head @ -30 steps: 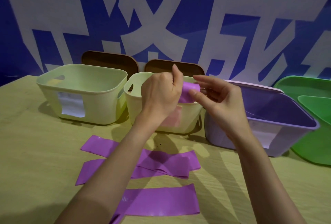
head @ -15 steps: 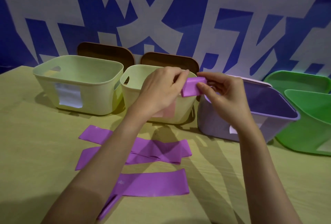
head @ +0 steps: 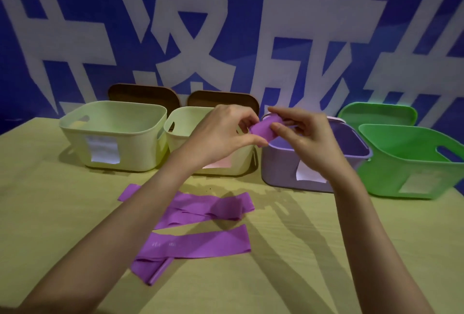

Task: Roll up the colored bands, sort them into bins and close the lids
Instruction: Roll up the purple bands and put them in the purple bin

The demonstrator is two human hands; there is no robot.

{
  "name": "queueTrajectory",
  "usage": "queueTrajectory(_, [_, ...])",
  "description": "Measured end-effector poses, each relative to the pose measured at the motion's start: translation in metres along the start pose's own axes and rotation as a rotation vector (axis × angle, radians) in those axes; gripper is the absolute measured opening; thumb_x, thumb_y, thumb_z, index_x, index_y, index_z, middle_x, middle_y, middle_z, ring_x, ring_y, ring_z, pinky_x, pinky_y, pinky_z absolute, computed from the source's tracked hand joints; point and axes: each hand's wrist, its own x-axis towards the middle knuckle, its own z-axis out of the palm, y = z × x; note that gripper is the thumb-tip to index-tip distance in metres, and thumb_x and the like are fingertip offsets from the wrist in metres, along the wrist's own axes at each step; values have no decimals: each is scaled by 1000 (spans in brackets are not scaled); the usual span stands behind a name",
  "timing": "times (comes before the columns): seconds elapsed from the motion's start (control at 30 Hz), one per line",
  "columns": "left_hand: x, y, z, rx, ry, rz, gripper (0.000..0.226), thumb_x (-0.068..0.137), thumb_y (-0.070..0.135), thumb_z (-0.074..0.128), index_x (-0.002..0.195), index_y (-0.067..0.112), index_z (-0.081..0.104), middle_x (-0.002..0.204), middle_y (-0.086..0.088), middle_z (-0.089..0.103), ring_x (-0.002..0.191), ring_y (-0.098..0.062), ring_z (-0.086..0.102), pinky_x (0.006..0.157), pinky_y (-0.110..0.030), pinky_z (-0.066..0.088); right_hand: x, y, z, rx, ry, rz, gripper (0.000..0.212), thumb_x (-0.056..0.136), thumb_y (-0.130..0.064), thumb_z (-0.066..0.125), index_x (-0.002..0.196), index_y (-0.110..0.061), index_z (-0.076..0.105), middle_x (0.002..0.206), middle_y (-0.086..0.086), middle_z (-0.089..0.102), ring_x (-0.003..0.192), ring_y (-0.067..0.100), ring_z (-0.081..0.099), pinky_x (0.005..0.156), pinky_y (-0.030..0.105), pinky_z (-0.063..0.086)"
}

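Both hands, left (head: 221, 135) and right (head: 301, 138), pinched the rolled band (head: 263, 129) between them. It hung above the purple bin's (head: 281, 170) rim.

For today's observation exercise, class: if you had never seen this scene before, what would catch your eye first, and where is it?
First, the two hands, left hand and right hand, pinching a small rolled purple rubber band in mid-air above the purple plastic bin. Next, the flat purple bands lying loose on the wooden table in front. Behind looms a blue wall with huge white characters.
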Motion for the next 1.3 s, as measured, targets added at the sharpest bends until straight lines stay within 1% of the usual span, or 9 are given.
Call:
queueTrajectory(0.1, [-6,9,-3,38,17,22,38,73,41,79,101,18,71,86,9,63,77,-4,57,67,-24,51,-7,-6,-5,72,1,23,39,83,-18,72,122,-14,63,99,3,69,92,12,66,80,22,54])
queueTrajectory(0.2, [-11,19,-8,13,14,22,35,73,37,80,102,18,71,81,12,62,72,-4,56,62,-18,46,-15,-15,-11,222,63,57,42,69,-29,77,105,-13,62,92,12,69,84,15,68,73,22,55])
queueTrajectory(0.33, [-17,29,-14,-97,-48,-26,39,73,35,80,108,21,69,82,10,67,72,-6,60,61,-17,46,-23,-29,-13,288,82,69,25,73,-25,75,90,-10,63,83,5,70,76,8,68,70,20,55])
queueTrajectory(0.4, [-19,31,-17,-178,-91,-59,36,74,30,81,106,17,71,84,6,70,73,-8,62,63,-17,46,-26,-33,-14,326,66,79,16,88,-21,65,95,-8,66,83,4,71,75,10,68,68,22,55])
queueTrajectory(0.53, [-26,34,-25,-507,-153,-266,20,77,15,78,96,15,72,84,1,72,75,-4,65,68,-17,49,-34,-35,-17,429,22,95,23,98,-17,52,118,-7,58,99,9,72,92,20,69,76,28,56])
queueTrajectory(0.67, [-33,31,-28,-739,-182,-479,14,81,15,71,94,8,73,83,-5,70,78,-13,62,72,-27,46,-42,-36,-18,310,-54,-109,48,81,-8,71,123,-12,49,126,8,59,114,19,61,91,35,53])
queueTrajectory(0.8, [-39,33,-29,-898,-262,-558,13,79,18,69,86,7,70,82,-7,69,80,-17,62,74,-28,45,-47,-41,-11,100,-125,-196,59,71,-21,84,120,-10,53,125,0,59,117,15,57,95,40,51])
queueTrajectory(0.97, [-44,36,-31,-965,-306,-579,27,72,24,70,93,6,69,83,-7,70,78,-16,62,77,-29,45,-50,-41,-3,19,-97,-237,53,71,-28,83,115,-10,60,117,-1,62,111,14,59,92,40,51])
queueTrajectory(1.3, [-51,37,-29,-1006,-362,-629,21,72,24,71,85,8,74,79,-8,70,74,-16,64,77,-29,45,-57,-37,2,89,-62,-206,42,69,-24,85,104,-9,65,103,-1,69,97,13,66,85,37,56])
